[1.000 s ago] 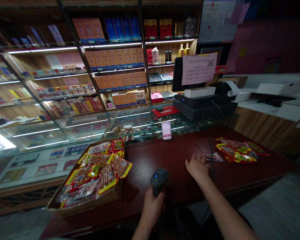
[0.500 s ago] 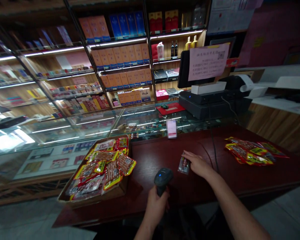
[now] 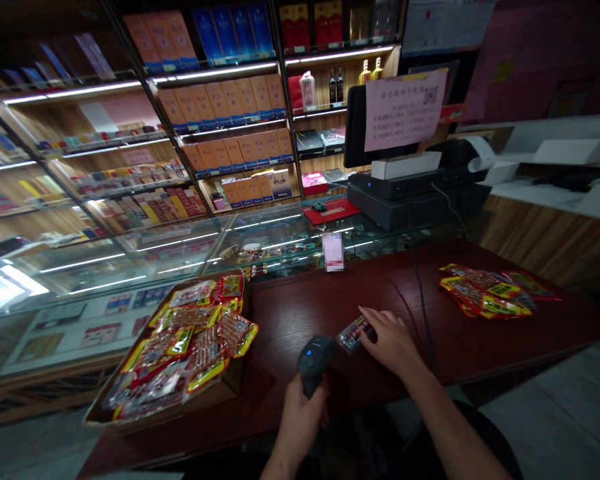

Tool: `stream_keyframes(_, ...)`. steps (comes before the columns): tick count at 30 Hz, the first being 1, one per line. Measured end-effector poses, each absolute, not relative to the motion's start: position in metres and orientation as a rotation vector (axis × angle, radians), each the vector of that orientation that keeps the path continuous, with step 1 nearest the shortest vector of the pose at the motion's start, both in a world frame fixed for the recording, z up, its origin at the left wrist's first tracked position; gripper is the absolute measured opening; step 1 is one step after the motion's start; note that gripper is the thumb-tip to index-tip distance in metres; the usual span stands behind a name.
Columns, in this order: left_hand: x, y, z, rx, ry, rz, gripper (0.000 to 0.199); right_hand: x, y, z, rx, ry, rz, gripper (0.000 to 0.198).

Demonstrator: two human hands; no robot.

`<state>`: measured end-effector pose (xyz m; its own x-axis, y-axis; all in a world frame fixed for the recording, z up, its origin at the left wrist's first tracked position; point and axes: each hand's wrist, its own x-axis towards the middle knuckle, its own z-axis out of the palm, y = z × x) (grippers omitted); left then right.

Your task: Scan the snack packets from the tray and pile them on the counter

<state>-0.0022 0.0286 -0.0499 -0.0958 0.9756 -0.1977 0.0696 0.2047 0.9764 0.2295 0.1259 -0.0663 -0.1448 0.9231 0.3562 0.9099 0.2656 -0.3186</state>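
My left hand (image 3: 303,410) is wrapped round the handle of a dark barcode scanner (image 3: 316,353), whose head shows a small blue light. To its right, my right hand (image 3: 390,337) has its fingers and thumb on a small clear-and-dark snack packet (image 3: 350,335) lying on the dark red counter (image 3: 290,303). The fingers cover the packet's right end. On the left, a cardboard box (image 3: 233,380) holds several red and yellow snack packs (image 3: 207,353). A pile of similar packs (image 3: 485,291) lies on the counter's right part.
A cable (image 3: 419,293) runs down over the counter behind my right hand. A monitor with a pink notice (image 3: 404,110) stands on a dark cash drawer (image 3: 390,203) at the back. A glass display case (image 3: 180,248) borders the counter, with stocked shelves (image 3: 235,133) behind.
The small packet has turned from near upright to slanting, with my right hand shifting on it. The scanner stays in my left hand. The whole view has shifted slightly.
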Motion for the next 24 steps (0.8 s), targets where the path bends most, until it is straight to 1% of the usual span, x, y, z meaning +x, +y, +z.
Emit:
stream_keyframes(1,-0.002,0.028,-0.049,1.068,1.425,1.082,0.024,0.230,0.127,-0.067,-1.657,-2.041,0.023,0.052)
stream_keyframes(6,-0.001,0.027,-0.046,1.054,1.419,1.086,0.022,0.232,0.129,-0.070,-1.624,-1.957,0.008,0.032)
stream_keyframes(12,-0.001,0.027,-0.046,1.080,1.408,1.064,0.027,0.236,0.131,-0.073,-1.458,-2.021,0.184,0.023)
stream_keyframes(15,-0.001,0.027,-0.044,1.091,1.415,1.034,0.029,0.237,0.131,-0.074,-1.411,-2.003,0.221,0.025)
stream_keyframes(24,-0.001,0.025,-0.038,1.116,1.407,0.968,0.023,0.237,0.132,-0.076,-1.383,-1.921,0.277,0.015)
